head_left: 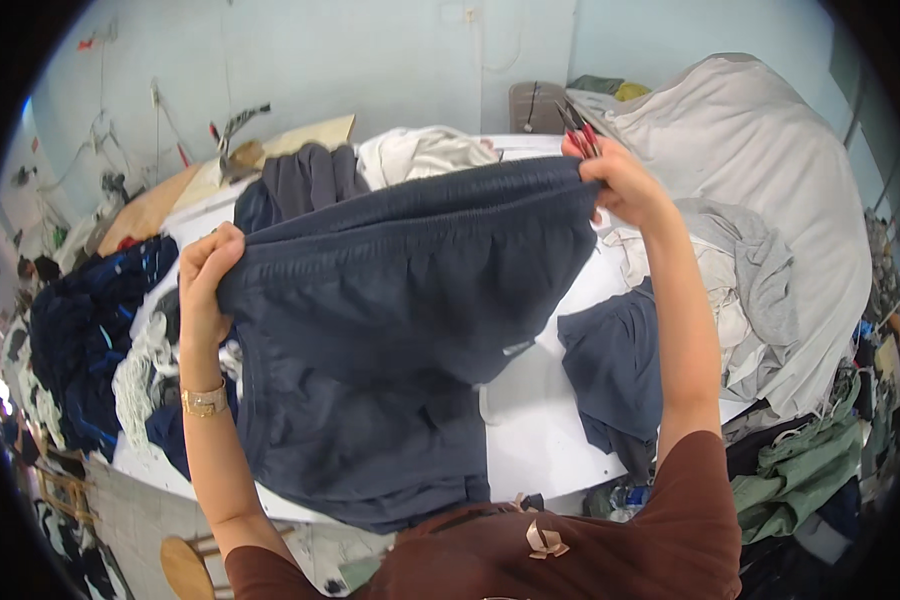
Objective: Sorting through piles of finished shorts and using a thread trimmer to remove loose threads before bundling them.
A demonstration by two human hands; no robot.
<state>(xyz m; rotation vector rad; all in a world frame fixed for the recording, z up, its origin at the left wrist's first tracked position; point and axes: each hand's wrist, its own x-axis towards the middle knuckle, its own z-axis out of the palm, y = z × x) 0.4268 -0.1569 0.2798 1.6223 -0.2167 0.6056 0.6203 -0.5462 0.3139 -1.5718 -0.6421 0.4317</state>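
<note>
Garment: we have dark navy cloth shorts (370,330) above the smooth white table (540,420).
Left hand (208,270): closed on one end of the gathered waistband (400,243).
Right hand (625,180): closed on the other, also gripping red-handled pointed scissors (589,141).
Progress: shorts raised, waistband spread; what remains, we cannot tell.
Texture: ridged gathers, soft creases.

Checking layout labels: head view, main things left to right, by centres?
Dark-blue fabric garment pile → person's bare left hand → dark navy elastic-waisted fabric garment → person's bare right hand → large pale-grey draped cloth.
</note>
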